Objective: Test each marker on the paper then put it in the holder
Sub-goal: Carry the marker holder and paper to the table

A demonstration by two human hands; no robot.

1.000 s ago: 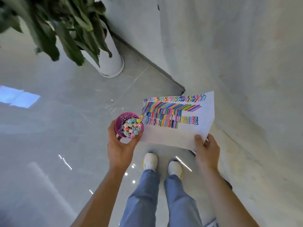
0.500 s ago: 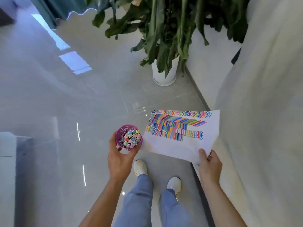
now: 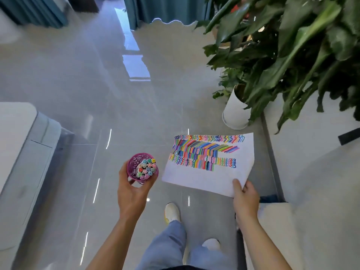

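My left hand [image 3: 131,193] grips a pink mesh holder [image 3: 133,165] from below, held upright over the floor. Several capped markers [image 3: 146,168] stand packed inside it. My right hand [image 3: 245,197] pinches the near right corner of a white sheet of paper [image 3: 206,178]. The paper is held flat in the air, and rows of coloured marker strokes [image 3: 204,152] cover its far half. The two hands are apart, with the holder just left of the paper.
I am standing on a glossy grey tiled floor [image 3: 97,106], my shoes and jeans below. A leafy plant in a white pot [image 3: 232,112] stands at the right by a white wall. A white cabinet [image 3: 21,152] is at the left. Teal curtains [image 3: 167,8] hang at the back.
The view has swung round to the left while I walk: the plant has shifted from upper left to the right, and the cabinet has come into view. Both hands keep their holds.
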